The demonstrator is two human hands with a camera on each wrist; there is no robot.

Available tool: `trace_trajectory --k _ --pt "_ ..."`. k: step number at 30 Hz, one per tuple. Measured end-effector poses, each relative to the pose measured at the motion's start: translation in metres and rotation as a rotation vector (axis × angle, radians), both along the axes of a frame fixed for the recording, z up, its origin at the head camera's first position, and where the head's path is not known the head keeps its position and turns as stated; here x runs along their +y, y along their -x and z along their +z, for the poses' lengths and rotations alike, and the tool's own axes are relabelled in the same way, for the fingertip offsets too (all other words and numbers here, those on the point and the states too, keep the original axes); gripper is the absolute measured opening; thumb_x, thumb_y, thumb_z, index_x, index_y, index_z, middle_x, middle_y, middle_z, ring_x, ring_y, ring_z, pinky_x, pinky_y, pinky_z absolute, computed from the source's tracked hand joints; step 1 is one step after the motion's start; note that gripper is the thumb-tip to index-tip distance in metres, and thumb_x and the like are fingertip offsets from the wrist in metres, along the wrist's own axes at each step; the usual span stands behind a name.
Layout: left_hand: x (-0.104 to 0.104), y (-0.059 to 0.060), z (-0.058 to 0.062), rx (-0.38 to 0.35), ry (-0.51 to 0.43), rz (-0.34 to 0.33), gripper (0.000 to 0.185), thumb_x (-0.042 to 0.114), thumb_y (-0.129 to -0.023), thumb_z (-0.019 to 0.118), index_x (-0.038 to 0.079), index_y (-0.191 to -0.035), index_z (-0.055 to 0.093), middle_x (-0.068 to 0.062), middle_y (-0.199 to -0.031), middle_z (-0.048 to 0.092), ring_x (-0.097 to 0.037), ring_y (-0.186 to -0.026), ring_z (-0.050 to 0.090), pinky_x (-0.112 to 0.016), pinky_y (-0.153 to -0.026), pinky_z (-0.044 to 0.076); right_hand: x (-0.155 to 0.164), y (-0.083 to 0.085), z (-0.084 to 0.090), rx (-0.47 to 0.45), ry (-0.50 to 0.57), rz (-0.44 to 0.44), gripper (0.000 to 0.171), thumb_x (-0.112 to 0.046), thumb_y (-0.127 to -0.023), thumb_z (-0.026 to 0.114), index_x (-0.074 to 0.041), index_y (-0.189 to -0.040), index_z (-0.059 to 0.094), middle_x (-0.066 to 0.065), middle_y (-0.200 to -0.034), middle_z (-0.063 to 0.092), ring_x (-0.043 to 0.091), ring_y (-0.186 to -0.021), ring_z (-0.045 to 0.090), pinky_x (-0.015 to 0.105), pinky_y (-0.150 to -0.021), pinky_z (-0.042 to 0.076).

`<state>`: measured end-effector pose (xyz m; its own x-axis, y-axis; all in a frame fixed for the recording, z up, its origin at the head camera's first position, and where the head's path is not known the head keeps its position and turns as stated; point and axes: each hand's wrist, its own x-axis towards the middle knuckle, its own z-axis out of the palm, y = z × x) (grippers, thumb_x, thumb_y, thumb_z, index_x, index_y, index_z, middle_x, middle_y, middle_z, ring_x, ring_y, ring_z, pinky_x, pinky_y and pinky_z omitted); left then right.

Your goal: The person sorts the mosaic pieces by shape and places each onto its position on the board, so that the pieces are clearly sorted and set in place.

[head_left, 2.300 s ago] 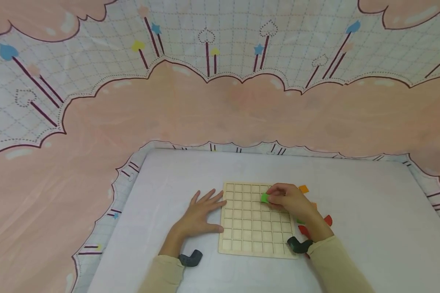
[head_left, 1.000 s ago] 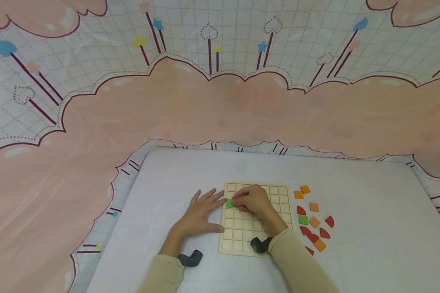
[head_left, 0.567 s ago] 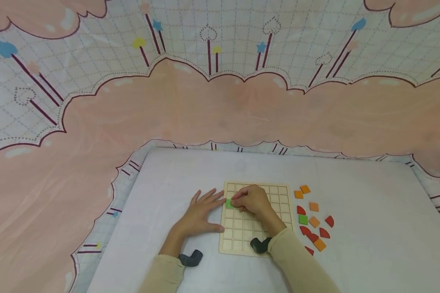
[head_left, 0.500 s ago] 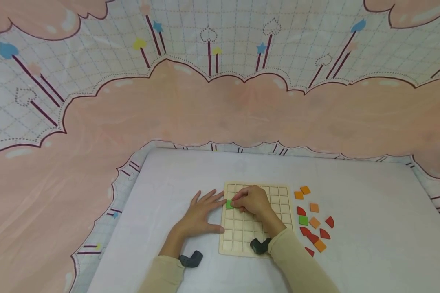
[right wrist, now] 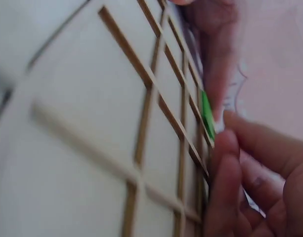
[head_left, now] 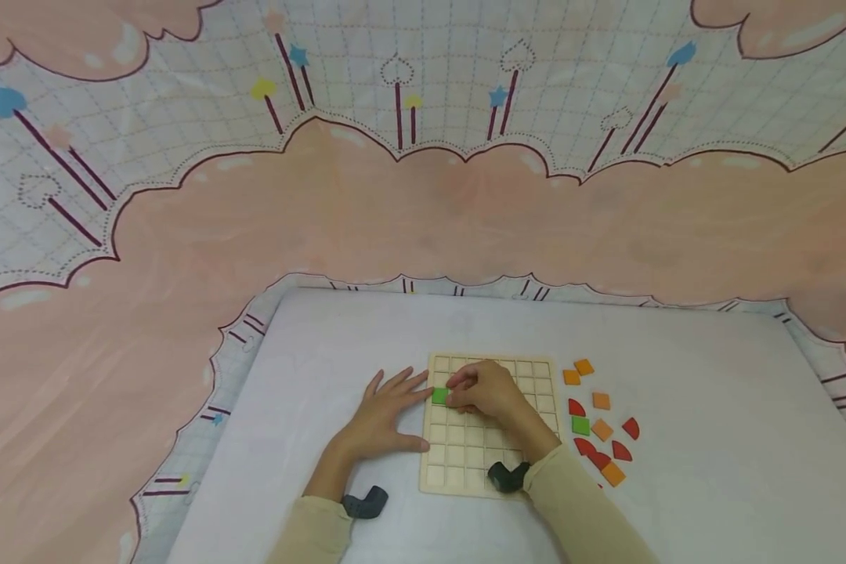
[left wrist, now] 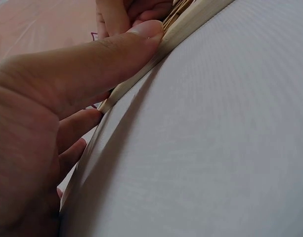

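The right hand (head_left: 485,389) has its grip curled down over a green square tile (head_left: 439,395), fingertips (right wrist: 225,148) pinching or pressing its near edge; from the right wrist view only a thin green sliver (right wrist: 207,114) shows against the lattice, so whether the tile is fully seated or riding on a rib cannot be told. The tile sits in the leftmost column of the wooden grid board (head_left: 465,450), roughly in the third row from the far edge. The left hand (head_left: 384,417) is not grasping anything: it lies flat and spread on the counter (head_left: 712,439), thumb (left wrist: 116,54) pressed against the board's left rim, fingertips close to the tile. The likeliest trouble is a tile caught tilted on a thin wooden divider, so that downward pressure pops it out or jams it crooked; the ribs look slim and the cell is right at the edge. If the bracing thumb slackens, a sideways push could slide the light board across the smooth cloth. To the right, near the board, lie loose orange, red and green pieces (head_left: 601,429); the right sleeve (head_left: 578,509) passing over them could scatter them.
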<state>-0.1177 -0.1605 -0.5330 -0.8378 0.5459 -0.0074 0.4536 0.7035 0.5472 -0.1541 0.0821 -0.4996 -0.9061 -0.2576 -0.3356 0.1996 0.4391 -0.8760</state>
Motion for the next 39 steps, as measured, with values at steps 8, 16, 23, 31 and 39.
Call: trace_trajectory --k 8,16,23,31,39 --pt "-0.001 -0.001 -0.001 0.006 0.005 0.009 0.091 0.062 -0.075 0.079 0.023 -0.152 0.05 0.006 -0.168 0.029 -0.025 -0.159 0.018 -0.06 -0.126 -0.003 0.054 -0.003 0.012 0.074 -0.006 0.031 0.028 -0.024 -0.088 0.08 -0.013 -0.114 0.076 0.003 -0.104 0.072 0.018 -0.092 0.066 0.031 -0.081 0.054" --pt "0.0 0.0 -0.002 0.008 0.006 0.017 0.092 0.061 -0.075 0.081 0.022 -0.152 0.05 0.007 -0.168 0.029 -0.024 -0.159 0.018 -0.059 -0.126 -0.003 0.129 0.002 0.02 0.136 -0.105 -0.102 0.037 -0.032 -0.093 0.075 -0.008 -0.122 0.071 0.011 -0.111 0.071 0.023 -0.1 0.063 0.032 -0.081 0.054" --pt "0.0 0.0 -0.002 0.007 0.014 0.017 0.093 0.062 -0.075 0.081 0.023 -0.153 0.049 0.008 -0.168 0.028 -0.024 -0.159 0.017 -0.059 -0.126 -0.004 0.178 0.003 0.015 0.199 -0.344 -0.136 0.043 -0.04 -0.094 0.073 -0.013 -0.127 0.07 0.012 -0.115 0.07 0.027 -0.105 0.06 0.031 -0.084 0.048" --pt "-0.001 0.0 -0.003 0.011 0.009 0.02 0.092 0.061 -0.075 0.081 0.023 -0.152 0.049 0.008 -0.168 0.029 -0.023 -0.159 0.018 -0.058 -0.126 -0.004 0.198 0.01 0.007 0.149 -0.411 -0.111 0.052 -0.042 -0.091 0.075 -0.012 -0.133 0.065 0.018 -0.129 0.062 0.034 -0.116 0.054 0.046 -0.093 0.049" --pt "0.001 -0.002 0.002 0.02 0.004 0.013 0.091 0.061 -0.075 0.08 0.022 -0.151 0.051 0.005 -0.167 0.033 -0.026 -0.159 0.02 -0.06 -0.126 -0.001 0.204 0.015 0.0 0.116 -0.446 -0.067 0.048 -0.032 -0.09 0.078 -0.011 -0.132 0.067 0.021 -0.131 0.06 0.035 -0.112 0.051 0.045 -0.091 0.047"
